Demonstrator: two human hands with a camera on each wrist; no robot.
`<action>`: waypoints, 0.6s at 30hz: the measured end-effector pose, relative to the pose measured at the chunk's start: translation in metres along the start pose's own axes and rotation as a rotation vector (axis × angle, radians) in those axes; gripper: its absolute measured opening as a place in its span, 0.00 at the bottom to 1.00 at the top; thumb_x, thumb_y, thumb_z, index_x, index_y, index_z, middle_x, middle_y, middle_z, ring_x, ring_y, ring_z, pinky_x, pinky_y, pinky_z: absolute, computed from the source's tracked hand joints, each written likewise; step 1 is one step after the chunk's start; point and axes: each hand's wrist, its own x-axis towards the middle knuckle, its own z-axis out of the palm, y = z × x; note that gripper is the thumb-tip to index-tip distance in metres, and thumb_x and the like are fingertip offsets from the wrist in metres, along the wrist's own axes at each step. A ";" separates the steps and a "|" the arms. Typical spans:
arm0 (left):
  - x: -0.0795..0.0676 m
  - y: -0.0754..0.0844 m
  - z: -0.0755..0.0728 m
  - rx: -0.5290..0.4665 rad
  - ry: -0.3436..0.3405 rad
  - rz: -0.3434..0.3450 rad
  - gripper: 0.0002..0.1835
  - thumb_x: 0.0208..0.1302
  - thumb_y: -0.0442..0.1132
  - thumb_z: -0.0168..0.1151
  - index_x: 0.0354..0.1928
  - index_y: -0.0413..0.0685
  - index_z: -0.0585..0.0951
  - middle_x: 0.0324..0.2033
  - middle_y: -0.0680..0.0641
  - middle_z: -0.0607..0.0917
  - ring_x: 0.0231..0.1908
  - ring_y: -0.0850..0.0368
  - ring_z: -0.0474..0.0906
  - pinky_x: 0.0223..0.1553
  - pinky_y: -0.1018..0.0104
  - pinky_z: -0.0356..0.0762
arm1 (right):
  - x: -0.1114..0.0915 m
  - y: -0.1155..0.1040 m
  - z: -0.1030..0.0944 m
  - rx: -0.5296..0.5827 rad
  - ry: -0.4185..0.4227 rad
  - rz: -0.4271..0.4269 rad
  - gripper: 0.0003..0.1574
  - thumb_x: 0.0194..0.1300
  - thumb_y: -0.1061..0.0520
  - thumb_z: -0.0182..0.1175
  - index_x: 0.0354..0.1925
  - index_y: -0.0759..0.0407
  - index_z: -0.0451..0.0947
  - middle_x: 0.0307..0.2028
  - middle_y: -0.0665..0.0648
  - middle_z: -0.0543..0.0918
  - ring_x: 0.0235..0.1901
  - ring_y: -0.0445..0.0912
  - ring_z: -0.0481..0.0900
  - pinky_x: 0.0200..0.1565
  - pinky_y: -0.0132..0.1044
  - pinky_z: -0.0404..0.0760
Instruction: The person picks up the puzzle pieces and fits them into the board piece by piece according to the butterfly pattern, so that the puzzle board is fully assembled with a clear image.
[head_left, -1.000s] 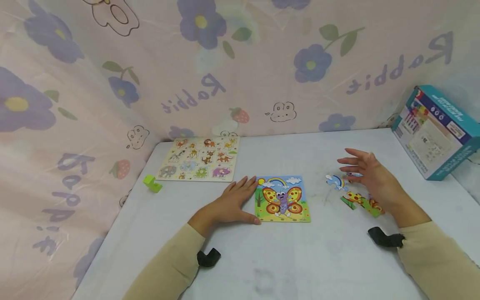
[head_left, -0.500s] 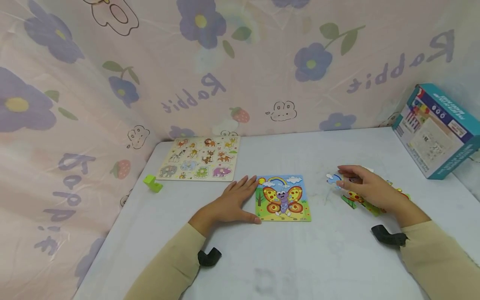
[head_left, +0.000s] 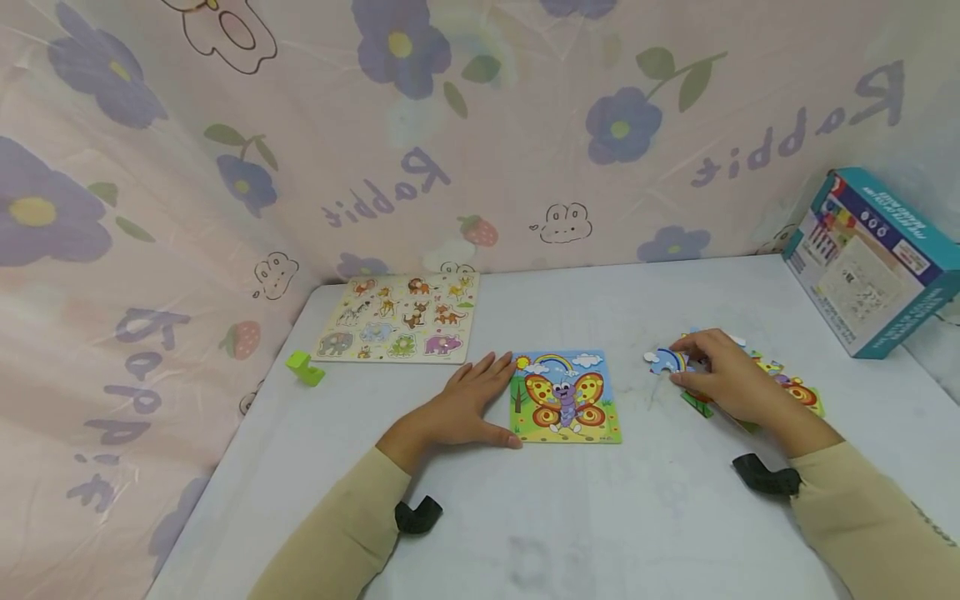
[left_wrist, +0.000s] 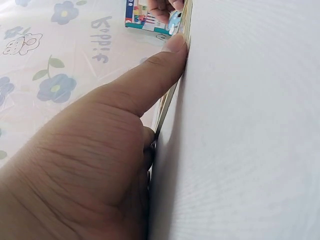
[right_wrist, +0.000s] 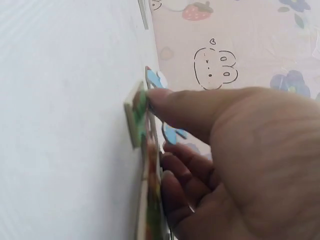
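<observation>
My left hand (head_left: 461, 408) lies flat on the table with fingers spread, its thumb and fingertips at the left edge of a square butterfly picture puzzle board (head_left: 566, 398). In the left wrist view, the thumb (left_wrist: 167, 62) lies along the board's thin edge. To the right, my right hand (head_left: 731, 379) pinches a blue jigsaw piece with a rainbow (head_left: 666, 361) between thumb and fingers. Other jigsaw pieces (head_left: 802, 393) lie under and beside that hand, partly hidden by it. A green piece (right_wrist: 136, 117) stands out near the thumb in the right wrist view.
An animal peg puzzle board (head_left: 401, 321) lies at the back left, with a bright green block (head_left: 305, 368) beside it. A teal and white box (head_left: 870, 267) stands at the back right. Printed fabric (head_left: 510, 150) hangs behind the white table (head_left: 585, 517).
My right hand has come down from above the loose pieces and taken hold of the rainbow piece, which has shifted slightly left. The left hand has stayed put.
</observation>
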 end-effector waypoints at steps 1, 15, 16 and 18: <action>0.000 0.000 0.000 0.003 -0.001 -0.002 0.68 0.61 0.76 0.71 0.90 0.54 0.46 0.88 0.55 0.40 0.85 0.53 0.28 0.81 0.49 0.26 | 0.000 -0.001 0.000 0.001 0.005 0.007 0.28 0.79 0.55 0.69 0.66 0.69 0.75 0.60 0.70 0.76 0.57 0.64 0.75 0.56 0.60 0.76; 0.001 -0.003 0.002 0.005 0.004 0.003 0.68 0.60 0.76 0.72 0.90 0.54 0.46 0.88 0.56 0.41 0.85 0.55 0.28 0.81 0.49 0.27 | -0.004 -0.021 0.001 0.216 0.136 -0.004 0.20 0.81 0.56 0.66 0.64 0.64 0.79 0.45 0.62 0.83 0.40 0.47 0.88 0.36 0.33 0.86; 0.001 -0.003 0.002 0.003 0.005 0.005 0.68 0.60 0.75 0.72 0.90 0.54 0.46 0.88 0.56 0.41 0.85 0.55 0.28 0.81 0.49 0.27 | -0.003 -0.024 0.001 0.249 0.136 -0.009 0.20 0.81 0.56 0.66 0.63 0.65 0.78 0.45 0.63 0.82 0.40 0.46 0.89 0.36 0.33 0.87; 0.001 -0.003 0.002 0.002 0.005 0.005 0.68 0.60 0.76 0.72 0.90 0.54 0.46 0.88 0.56 0.40 0.85 0.54 0.28 0.81 0.49 0.27 | -0.003 -0.029 0.003 0.310 0.130 -0.006 0.19 0.81 0.58 0.66 0.62 0.66 0.77 0.45 0.64 0.80 0.38 0.45 0.90 0.35 0.35 0.88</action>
